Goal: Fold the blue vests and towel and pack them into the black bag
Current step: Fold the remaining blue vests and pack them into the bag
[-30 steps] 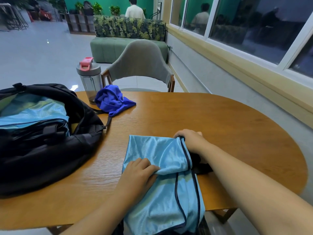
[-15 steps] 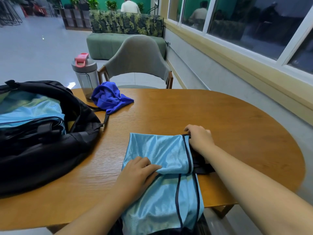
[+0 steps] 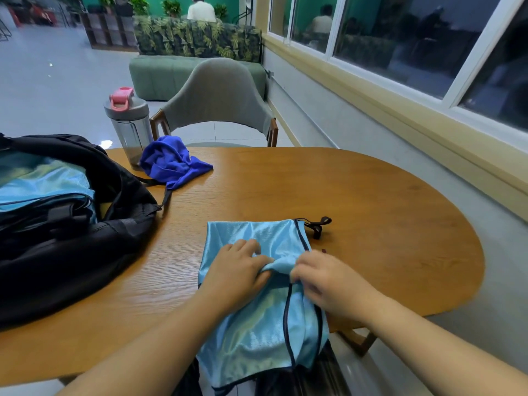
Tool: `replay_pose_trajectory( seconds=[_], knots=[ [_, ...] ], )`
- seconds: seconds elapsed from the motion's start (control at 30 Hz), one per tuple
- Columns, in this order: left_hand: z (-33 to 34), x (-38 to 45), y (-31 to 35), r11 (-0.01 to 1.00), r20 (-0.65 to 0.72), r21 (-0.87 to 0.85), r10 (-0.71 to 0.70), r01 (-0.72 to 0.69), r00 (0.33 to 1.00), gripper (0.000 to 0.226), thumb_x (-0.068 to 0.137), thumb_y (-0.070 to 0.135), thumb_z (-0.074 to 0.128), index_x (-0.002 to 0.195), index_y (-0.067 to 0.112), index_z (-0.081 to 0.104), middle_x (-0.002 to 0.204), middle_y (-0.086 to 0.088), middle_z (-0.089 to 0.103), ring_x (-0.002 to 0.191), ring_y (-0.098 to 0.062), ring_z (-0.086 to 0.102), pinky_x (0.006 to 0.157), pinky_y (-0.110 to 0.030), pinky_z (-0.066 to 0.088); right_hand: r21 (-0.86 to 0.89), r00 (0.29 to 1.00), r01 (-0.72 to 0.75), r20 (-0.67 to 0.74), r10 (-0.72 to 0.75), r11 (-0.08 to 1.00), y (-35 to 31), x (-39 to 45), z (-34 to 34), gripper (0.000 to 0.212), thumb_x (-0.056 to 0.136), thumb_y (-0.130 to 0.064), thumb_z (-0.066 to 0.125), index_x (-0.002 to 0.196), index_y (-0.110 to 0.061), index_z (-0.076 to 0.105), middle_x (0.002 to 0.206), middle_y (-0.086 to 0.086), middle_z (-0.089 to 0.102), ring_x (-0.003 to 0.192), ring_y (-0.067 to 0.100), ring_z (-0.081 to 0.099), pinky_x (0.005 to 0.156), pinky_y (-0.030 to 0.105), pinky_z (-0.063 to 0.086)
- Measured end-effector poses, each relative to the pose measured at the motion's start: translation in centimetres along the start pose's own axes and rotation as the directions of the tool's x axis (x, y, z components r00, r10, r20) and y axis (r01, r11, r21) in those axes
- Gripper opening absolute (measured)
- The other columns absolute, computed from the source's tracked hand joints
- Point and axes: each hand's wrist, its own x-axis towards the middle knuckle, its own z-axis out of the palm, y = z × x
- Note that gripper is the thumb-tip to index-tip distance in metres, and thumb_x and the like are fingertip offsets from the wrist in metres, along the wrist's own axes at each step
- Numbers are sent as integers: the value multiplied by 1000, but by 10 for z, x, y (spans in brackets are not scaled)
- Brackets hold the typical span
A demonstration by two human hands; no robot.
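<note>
A light blue vest (image 3: 254, 318) with dark piping lies partly folded at the table's near edge, its lower part hanging off. My left hand (image 3: 237, 272) presses on the fold and pinches cloth at its middle. My right hand (image 3: 323, 278) grips the same bunched cloth from the right. The black bag (image 3: 71, 235) lies open at the left with light blue fabric (image 3: 43, 181) inside. A dark blue crumpled towel (image 3: 171, 164) sits beyond the bag.
A grey bottle (image 3: 128, 127) with a pink lid stands behind the towel. A black clip or cord (image 3: 317, 225) lies just past the vest's far right corner. A grey chair (image 3: 217, 101) faces the wooden table (image 3: 371, 224) on the far side.
My right hand has left the vest's far right corner and come back toward me to the middle fold beside my left hand. The black cord at that corner now shows.
</note>
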Motion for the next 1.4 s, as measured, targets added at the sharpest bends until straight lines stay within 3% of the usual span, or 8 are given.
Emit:
replay_pose_trajectory(
  seconds=[0.1, 0.2, 0.4, 0.7, 1.0, 1.2, 1.3, 1.4],
  knots=[
    [2, -2, 3, 981, 190, -174, -51, 84, 980, 60, 84, 57, 24, 121, 28, 62, 138, 0, 51, 124, -19, 51, 99, -36, 40, -44, 973, 111, 209, -100, 993, -10, -10, 8, 37, 78, -11, 49, 109, -26, 63, 112, -11, 63, 97, 14, 57, 75, 28, 49],
    [3, -5, 4, 970, 351, -202, -54, 132, 935, 75, 80, 65, 15, 146, 33, 31, 154, 10, 26, 144, -11, 19, 116, -32, 20, -33, 959, 102, 270, -89, 994, -15, -14, 8, 40, 78, -17, 45, 110, -32, 64, 106, -16, 63, 98, 10, 53, 76, 26, 45],
    [-6, 5, 8, 956, 410, -217, -96, 199, 907, 62, 95, 35, 50, 148, 39, 19, 158, 7, 15, 147, -16, 0, 118, -34, 11, -61, 941, 90, 333, -64, 994, -20, -23, -7, 16, 67, -20, 62, 77, -29, 53, 71, -15, 47, 75, 9, 37, 66, 23, 35],
    [-9, 14, 17, 982, 555, -72, -106, 175, 825, 57, 96, 51, 39, 147, 49, 13, 158, 2, 17, 146, -31, 3, 117, -44, 14, -9, 922, 33, 385, -27, 999, -30, -49, -18, 22, 73, -14, 59, 75, -30, 43, 73, -13, 45, 75, 7, 33, 66, 24, 29],
    [-4, 3, 17, 998, 584, 21, -54, 52, 810, 54, 94, 62, 23, 145, 54, 4, 161, 2, -2, 146, -23, -16, 117, -48, 0, 82, 895, -138, 437, 89, 987, -35, -50, -31, 25, 80, -11, 46, 89, -20, 67, 85, -8, 61, 84, 7, 42, 78, 21, 33],
    [-11, -2, 15, 985, 571, -173, 117, -20, 812, 70, 81, 68, -2, 147, 49, 13, 159, 15, 3, 145, -3, -8, 117, -36, -5, 50, 972, -234, 42, 232, 971, -5, -21, -22, 27, 78, -15, 33, 74, -14, 60, 76, -3, 57, 75, 16, 45, 63, 27, 41],
    [-9, 5, 11, 962, 480, -273, 157, -24, 863, 53, 95, 56, 17, 144, 42, 31, 157, 13, 18, 145, -5, 11, 118, -30, 14, 16, 951, -306, -36, 306, 952, 3, 7, -16, 20, 87, -13, 41, 89, -9, 61, 96, 3, 60, 93, 22, 51, 79, 37, 47],
    [-6, 13, 7, 910, 359, -413, 120, 42, 926, 44, 98, 16, 45, 139, 32, 45, 152, 8, 31, 136, -12, 35, 110, -28, 30, 22, 949, -310, 60, 308, 951, 4, 33, -7, 27, 96, -18, 48, 120, -10, 57, 129, 4, 55, 126, 21, 45, 104, 35, 35]
  ],
)
